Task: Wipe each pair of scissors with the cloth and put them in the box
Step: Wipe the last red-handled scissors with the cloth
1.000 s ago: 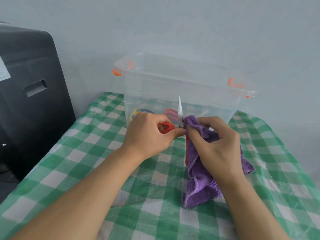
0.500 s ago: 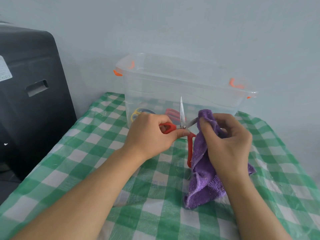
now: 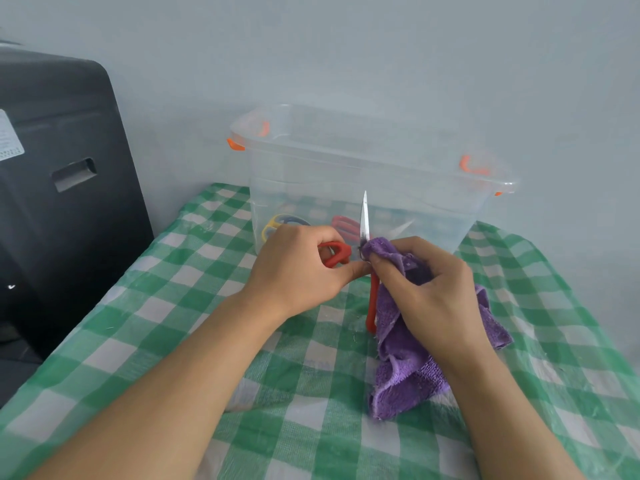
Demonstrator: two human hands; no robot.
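while the left hand (image 3: 298, 271) grips one red handle loop of the opened scissors (image 3: 364, 223), the right hand (image 3: 433, 285) pinches the purple cloth (image 3: 408, 368) around the other blade near the pivot. one blade points upright in front of the clear box (image 3: 346, 174), the second red handle hangs down beside the cloth. the box stands on the green checked desk (image 3: 156, 323), with other scissors (image 3: 343, 225) inside it. a black case (image 3: 62, 168) sits at left.

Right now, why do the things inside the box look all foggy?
Head view: the clear plastic box has cloudy walls, so the scissors inside look pale and smeary, while the red scissors and purple cloth in front look sharp under soft, even light.
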